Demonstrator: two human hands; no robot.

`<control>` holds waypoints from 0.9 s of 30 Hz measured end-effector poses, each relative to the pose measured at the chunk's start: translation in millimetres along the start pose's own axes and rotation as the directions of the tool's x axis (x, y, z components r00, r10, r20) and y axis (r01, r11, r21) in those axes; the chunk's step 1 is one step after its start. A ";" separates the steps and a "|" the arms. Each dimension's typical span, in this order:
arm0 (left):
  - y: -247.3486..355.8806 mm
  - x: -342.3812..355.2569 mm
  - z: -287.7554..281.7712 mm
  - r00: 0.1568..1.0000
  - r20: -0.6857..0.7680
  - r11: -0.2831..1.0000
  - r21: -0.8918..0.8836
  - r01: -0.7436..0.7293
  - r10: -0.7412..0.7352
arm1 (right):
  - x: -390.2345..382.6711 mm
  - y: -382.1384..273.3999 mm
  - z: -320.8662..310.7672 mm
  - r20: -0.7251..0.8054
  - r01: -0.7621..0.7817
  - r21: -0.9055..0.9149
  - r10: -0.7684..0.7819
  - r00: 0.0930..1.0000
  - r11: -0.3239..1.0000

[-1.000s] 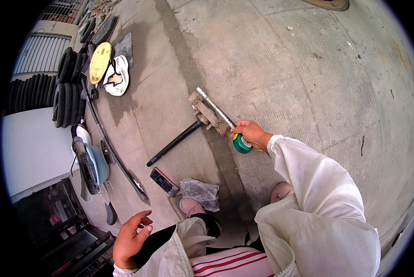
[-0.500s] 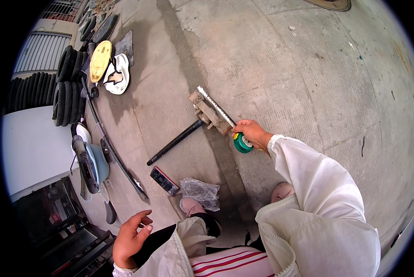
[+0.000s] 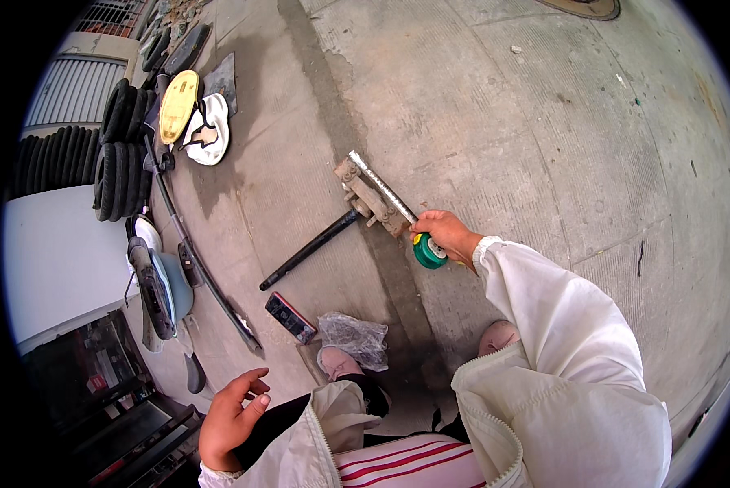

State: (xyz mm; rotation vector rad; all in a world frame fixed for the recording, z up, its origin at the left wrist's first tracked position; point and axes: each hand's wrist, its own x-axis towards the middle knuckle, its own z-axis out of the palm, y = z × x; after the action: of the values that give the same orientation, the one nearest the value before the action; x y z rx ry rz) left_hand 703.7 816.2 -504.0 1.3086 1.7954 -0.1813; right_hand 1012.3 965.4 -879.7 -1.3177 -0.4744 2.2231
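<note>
Along a rusty metal block [image 3: 371, 196] on the concrete ground [image 3: 544, 146], the pale blade [image 3: 384, 187] of a tape measure [image 3: 429, 254] runs out.
The right hand [image 3: 446, 234] has its fingers clasped where blade meets green case [image 3: 424, 246]; a black bar [image 3: 309, 250] juts from the block toward a red-edged device [image 3: 291, 318]. Down by the person's leg, the left hand [image 3: 231, 420] hangs, fingers slack and free.

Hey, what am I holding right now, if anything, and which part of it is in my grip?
Your right hand holds a green tape measure, gripped near the mouth where its extended blade comes out. Your left hand holds nothing.
</note>
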 end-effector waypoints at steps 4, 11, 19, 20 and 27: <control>3.2 -0.8 0.0 1.000 0.008 1.000 -0.020 0.021 -0.021 | 0.4 0.5 -0.2 -0.002 0.010 0.004 -0.010 1.000 1.000; 2.4 -0.7 0.0 1.000 -0.001 1.000 0.007 0.008 -0.008 | 1.9 2.0 -0.4 -0.008 0.013 0.005 -0.013 1.000 1.000; 3.5 -0.3 -0.2 1.000 0.017 1.000 -0.021 0.022 -0.021 | -2.1 -0.9 1.7 -0.010 0.008 0.033 -0.007 1.000 0.999; 2.7 -0.1 -0.1 1.000 0.018 1.000 -0.021 0.018 -0.018 | -2.4 -1.4 2.1 -0.008 0.008 0.033 -0.008 1.000 0.999; -1.7 0.8 -0.4 0.999 0.032 1.000 -0.010 0.009 -0.009 | -0.5 0.3 0.4 0.004 0.011 0.034 -0.011 1.000 0.999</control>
State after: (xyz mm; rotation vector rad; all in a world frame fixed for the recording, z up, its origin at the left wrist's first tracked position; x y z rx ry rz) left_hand 702.1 816.3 -504.9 1.2842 1.7733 -0.1966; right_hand 1012.1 964.8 -879.3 -1.2904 -0.4421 2.2154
